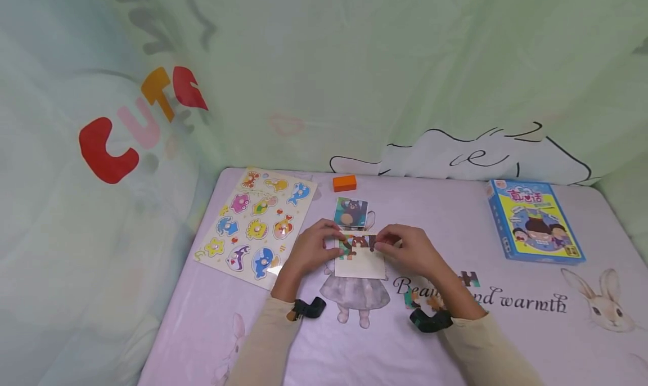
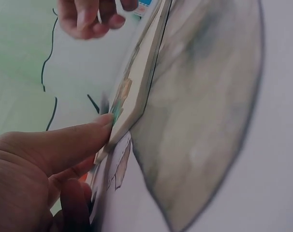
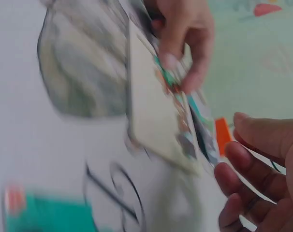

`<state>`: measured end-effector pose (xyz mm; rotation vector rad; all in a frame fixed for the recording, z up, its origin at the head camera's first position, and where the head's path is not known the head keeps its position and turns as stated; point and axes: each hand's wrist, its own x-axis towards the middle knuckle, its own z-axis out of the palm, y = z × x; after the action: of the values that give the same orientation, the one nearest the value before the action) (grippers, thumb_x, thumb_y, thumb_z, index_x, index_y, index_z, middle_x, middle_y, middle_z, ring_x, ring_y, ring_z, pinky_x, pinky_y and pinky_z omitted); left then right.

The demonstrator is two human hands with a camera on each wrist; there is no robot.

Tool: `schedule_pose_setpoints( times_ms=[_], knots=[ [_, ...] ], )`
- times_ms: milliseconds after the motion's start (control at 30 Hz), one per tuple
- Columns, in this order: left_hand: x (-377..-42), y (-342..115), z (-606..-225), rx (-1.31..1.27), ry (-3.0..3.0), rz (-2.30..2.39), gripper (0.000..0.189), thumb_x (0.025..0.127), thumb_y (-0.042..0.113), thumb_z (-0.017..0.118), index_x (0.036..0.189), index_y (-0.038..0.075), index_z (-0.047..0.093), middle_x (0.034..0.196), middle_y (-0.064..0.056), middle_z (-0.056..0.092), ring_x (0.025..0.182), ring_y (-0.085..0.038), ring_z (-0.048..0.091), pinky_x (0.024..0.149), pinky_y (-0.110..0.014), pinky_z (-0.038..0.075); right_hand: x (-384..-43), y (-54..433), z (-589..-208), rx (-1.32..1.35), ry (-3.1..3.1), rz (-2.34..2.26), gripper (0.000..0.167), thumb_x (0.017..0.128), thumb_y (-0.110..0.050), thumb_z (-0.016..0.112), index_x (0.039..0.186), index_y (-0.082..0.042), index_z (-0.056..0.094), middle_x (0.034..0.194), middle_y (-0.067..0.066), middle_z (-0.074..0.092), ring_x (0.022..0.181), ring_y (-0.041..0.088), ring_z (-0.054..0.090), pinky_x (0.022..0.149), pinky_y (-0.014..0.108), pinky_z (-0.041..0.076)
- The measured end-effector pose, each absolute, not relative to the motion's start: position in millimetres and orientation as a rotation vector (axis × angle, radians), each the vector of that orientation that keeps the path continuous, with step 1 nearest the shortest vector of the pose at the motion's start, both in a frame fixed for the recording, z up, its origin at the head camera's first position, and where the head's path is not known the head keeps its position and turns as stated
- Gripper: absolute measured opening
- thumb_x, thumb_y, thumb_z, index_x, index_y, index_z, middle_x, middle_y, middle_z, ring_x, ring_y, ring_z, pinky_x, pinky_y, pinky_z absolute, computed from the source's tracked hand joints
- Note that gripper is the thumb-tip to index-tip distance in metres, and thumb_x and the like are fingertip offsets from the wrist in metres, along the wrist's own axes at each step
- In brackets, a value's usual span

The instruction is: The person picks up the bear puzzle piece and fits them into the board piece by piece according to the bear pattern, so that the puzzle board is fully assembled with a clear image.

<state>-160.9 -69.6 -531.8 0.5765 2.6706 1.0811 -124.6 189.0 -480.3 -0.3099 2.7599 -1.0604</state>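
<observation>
A cream jigsaw board (image 1: 360, 268) lies in the middle of the table, with a row of joined puzzle pieces (image 1: 359, 241) along its far side showing a brown bear. My left hand (image 1: 310, 246) holds the board's left side; its thumb (image 2: 95, 137) presses on a green piece near the edge. At the far right corner is my right hand (image 1: 412, 248). In the right wrist view its fingers (image 3: 253, 186) are loosely bent, apart from the board, with nothing between them. Just beyond the board lies a bear picture card (image 1: 351, 212).
Loose puzzle pieces (image 1: 416, 297) lie beside my right wrist, with another piece (image 1: 473, 278) farther right. A sea-animal peg board (image 1: 258, 225) is at the left. An orange block (image 1: 345, 183) sits at the back, and a blue-yellow game box (image 1: 539, 223) at the right.
</observation>
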Motion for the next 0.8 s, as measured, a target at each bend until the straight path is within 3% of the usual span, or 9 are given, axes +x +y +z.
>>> schedule_pose_setpoints(
  times_ms=[200,467,633,800],
  knots=[
    [-163,-71,-531,0.585,2.634,1.153,0.026,0.087,0.024,0.081,0.112,0.018,0.078,0.132,0.002,0.063,0.081,-0.009,0.055,0.075,-0.022,0.046,-116,224,-472,-0.334,2.791,-0.946,0.014,0.093,-0.022,0.074,0.105,-0.013,0.076,0.094,-0.002,0.072,0.087,0.016,0.062,0.082,0.04,0.055],
    [-164,-74,-534,0.6,2.631,1.16,0.03,0.085,0.028,0.083,0.113,0.019,0.078,0.134,0.003,0.062,0.083,-0.009,0.055,0.076,-0.022,0.046,-105,260,-472,-0.249,2.802,-0.861,0.02,0.093,-0.027,0.075,0.107,-0.014,0.077,0.094,-0.002,0.071,0.086,0.017,0.061,0.073,0.029,0.053],
    [-163,-74,-536,0.628,2.643,1.114,0.042,0.078,0.038,0.088,0.114,0.019,0.076,0.136,0.004,0.06,0.098,-0.014,0.059,0.083,-0.027,0.049,-96,273,-470,-0.218,2.795,-0.837,0.021,0.091,-0.027,0.077,0.107,-0.013,0.077,0.093,-0.003,0.07,0.087,0.016,0.061,0.073,0.028,0.052],
    [-162,-73,-538,0.643,2.662,1.085,0.042,0.078,0.039,0.088,0.114,0.021,0.076,0.136,0.005,0.059,0.11,-0.015,0.059,0.088,-0.028,0.049,-89,282,-471,-0.206,2.791,-0.793,0.024,0.087,-0.028,0.081,0.106,-0.013,0.078,0.092,-0.002,0.068,0.088,0.018,0.058,0.073,0.029,0.05]
  ],
)
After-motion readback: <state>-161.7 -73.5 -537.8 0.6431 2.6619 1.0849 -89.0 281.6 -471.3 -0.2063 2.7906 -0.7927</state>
